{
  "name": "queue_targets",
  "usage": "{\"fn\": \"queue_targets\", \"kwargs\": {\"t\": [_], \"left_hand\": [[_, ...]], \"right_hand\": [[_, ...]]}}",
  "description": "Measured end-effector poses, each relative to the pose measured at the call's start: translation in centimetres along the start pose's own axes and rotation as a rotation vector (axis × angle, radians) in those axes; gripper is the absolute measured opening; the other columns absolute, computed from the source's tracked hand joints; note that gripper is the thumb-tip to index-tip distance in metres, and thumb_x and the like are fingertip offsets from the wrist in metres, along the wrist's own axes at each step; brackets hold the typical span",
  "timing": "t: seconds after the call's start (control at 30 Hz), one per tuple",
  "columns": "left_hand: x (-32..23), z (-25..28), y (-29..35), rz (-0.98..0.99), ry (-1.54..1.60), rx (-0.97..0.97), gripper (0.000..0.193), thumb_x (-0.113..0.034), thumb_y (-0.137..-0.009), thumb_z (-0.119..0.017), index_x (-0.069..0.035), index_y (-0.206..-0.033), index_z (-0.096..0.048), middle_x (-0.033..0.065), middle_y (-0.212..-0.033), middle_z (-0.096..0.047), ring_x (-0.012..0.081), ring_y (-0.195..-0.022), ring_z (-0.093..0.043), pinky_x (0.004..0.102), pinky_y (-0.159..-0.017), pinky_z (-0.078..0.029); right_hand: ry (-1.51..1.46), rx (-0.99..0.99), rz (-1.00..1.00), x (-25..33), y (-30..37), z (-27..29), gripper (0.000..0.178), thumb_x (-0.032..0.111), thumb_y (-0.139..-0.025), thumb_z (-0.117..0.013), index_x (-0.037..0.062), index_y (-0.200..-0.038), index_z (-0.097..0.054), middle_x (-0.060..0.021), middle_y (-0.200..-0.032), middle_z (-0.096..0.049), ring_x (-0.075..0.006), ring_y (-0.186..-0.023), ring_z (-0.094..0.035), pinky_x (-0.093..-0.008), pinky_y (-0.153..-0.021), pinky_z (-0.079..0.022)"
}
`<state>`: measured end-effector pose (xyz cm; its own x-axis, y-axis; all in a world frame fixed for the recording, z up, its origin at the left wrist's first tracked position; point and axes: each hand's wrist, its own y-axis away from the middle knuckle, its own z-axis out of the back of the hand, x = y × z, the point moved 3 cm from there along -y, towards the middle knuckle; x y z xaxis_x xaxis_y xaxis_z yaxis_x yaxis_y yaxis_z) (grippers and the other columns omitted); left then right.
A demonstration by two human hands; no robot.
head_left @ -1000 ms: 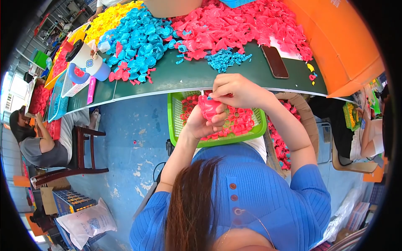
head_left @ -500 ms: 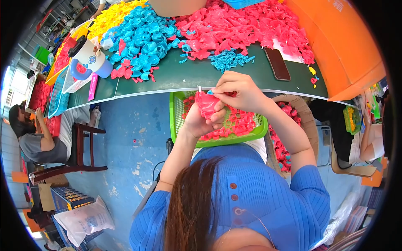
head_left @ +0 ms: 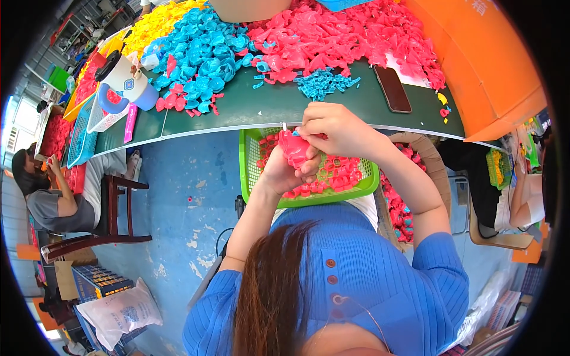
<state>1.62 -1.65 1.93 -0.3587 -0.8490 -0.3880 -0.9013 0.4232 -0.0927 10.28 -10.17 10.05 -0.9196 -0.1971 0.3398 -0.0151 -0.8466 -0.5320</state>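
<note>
Closed around a pink molded plastic part [head_left: 293,148] is my left hand [head_left: 286,169], just off the table's front edge. My right hand [head_left: 333,129] pinches at the upper end of that part, where a small blue plastic piece [head_left: 296,133] shows between the fingertips. The fingers partly cover this blue piece, so how it sits in the pink part is hidden. Below both hands is a green basket [head_left: 249,194] with many small pink ring-like pieces [head_left: 347,173]. A heap of small blue pieces [head_left: 320,84] lies on the table beyond my right hand.
On the green table [head_left: 231,113] lie heaps of pink parts [head_left: 332,38], blue cups [head_left: 208,56] and yellow parts [head_left: 160,26]. A phone [head_left: 392,89], a white tumbler [head_left: 126,77] and an orange box [head_left: 475,65] are there too. A carton of pink parts [head_left: 436,163] stands right. Other people sit either side.
My right fingers have closed in lower over the blue piece, against the top of the pink part. The pink part has turned slightly in my left hand.
</note>
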Motion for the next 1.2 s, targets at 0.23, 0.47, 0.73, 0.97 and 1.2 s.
{"fn": "queue_targets", "kwargs": {"t": [0.23,0.47,0.73,0.97,1.2], "left_hand": [[0.0,0.2,0.0,-0.048,-0.050,-0.062,0.040,-0.039,-0.091,-0.030,-0.008,-0.076,-0.050,0.0059,-0.057,-0.050,0.0087,-0.039,-0.041,0.0260,-0.046,-0.042],[0.1,0.8,0.0,-0.027,-0.110,-0.066,0.041,-0.040,-0.091,-0.030,-0.008,-0.076,-0.050,0.0054,-0.056,-0.050,0.0084,-0.039,-0.041,0.0250,-0.047,-0.043],[-0.5,1.1,0.2,-0.035,-0.161,-0.001,0.045,-0.043,-0.091,-0.029,-0.006,-0.079,-0.052,0.0059,-0.056,-0.052,0.0117,-0.041,-0.045,0.0259,-0.049,-0.045],[-0.1,2.6,-0.2,-0.280,-0.528,-0.642,0.037,-0.038,-0.090,-0.036,-0.005,-0.086,-0.054,0.0042,-0.063,-0.054,0.0148,-0.053,-0.053,0.0268,-0.051,-0.045],[0.4,3.2,-1.1,-0.491,-0.522,-0.593,0.017,-0.018,-0.091,-0.045,-0.006,-0.101,-0.051,-0.0001,-0.089,-0.054,0.0075,-0.076,-0.053,0.0228,-0.065,-0.044]], "right_hand": [[-0.157,-0.016,-0.144,0.0,0.0,0.1,0.006,0.001,-0.071,-0.065,-0.0017,-0.074,-0.060,-0.0083,-0.069,-0.052,-0.0222,-0.066,-0.054,-0.0321,-0.057,-0.044],[-0.034,0.079,-0.003,0.6,-0.5,-0.4,0.006,0.001,-0.073,-0.064,-0.0006,-0.077,-0.061,-0.0082,-0.072,-0.053,-0.0230,-0.072,-0.054,-0.0328,-0.062,-0.044],[-0.215,-0.140,-0.153,0.7,0.1,-0.4,0.004,0.001,-0.075,-0.062,0.0016,-0.079,-0.061,-0.0085,-0.079,-0.058,-0.0243,-0.078,-0.056,-0.0327,-0.066,-0.047],[-0.238,-0.277,-0.223,-0.1,1.9,-2.9,0.009,-0.002,-0.074,-0.061,-0.0001,-0.081,-0.056,-0.0112,-0.084,-0.060,-0.0277,-0.079,-0.058,-0.0347,-0.068,-0.047],[-0.193,-0.393,-0.300,0.4,2.8,-3.2,0.012,-0.007,-0.073,-0.061,-0.0028,-0.084,-0.056,-0.0111,-0.084,-0.059,-0.0241,-0.079,-0.059,-0.0298,-0.067,-0.048]]}}
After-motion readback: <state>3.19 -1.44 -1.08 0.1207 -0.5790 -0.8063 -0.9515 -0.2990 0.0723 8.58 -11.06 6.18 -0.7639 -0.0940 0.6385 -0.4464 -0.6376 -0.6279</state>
